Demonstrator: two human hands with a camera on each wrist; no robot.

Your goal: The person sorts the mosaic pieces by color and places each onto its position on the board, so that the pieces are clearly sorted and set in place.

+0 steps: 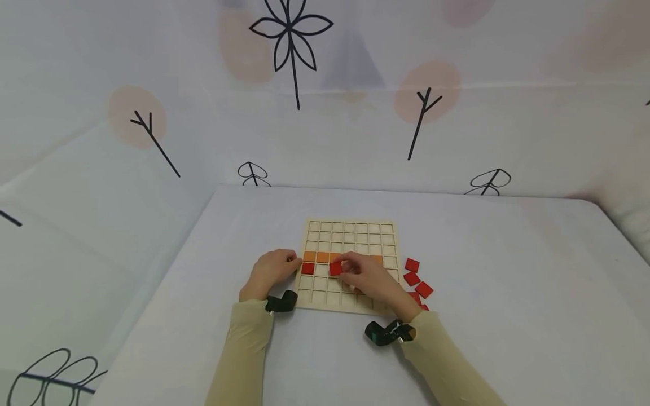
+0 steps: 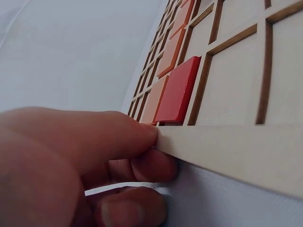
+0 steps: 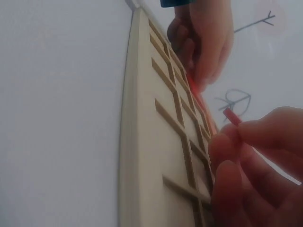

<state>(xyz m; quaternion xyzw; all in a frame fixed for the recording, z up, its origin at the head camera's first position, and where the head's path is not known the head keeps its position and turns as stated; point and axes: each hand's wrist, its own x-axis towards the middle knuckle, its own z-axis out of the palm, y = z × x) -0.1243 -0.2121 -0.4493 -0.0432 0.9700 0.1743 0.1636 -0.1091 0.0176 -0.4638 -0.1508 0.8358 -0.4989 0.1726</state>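
Observation:
A wooden grid board (image 1: 347, 309) lies on the table, its cells set in rows. Orange tiles (image 1: 310, 256) run along one row, partly covered by the right hand. In the row below, at the left end, sits a red tile (image 2: 179, 92). At the board's left edge is my left hand (image 1: 273, 270), its fingertips gripping the rim beside the red and orange tiles. Over the board, my right hand (image 1: 369, 276) pinches another red tile (image 3: 231, 116) between thumb and finger, raised above the cells in the right wrist view.
Several loose red tiles (image 1: 424, 290) lie just right of the board, some partly behind the right wrist. Each wrist wears a dark camera band (image 1: 388, 332). Behind the white table (image 1: 508, 316) hangs a patterned cloth (image 1: 355, 141).

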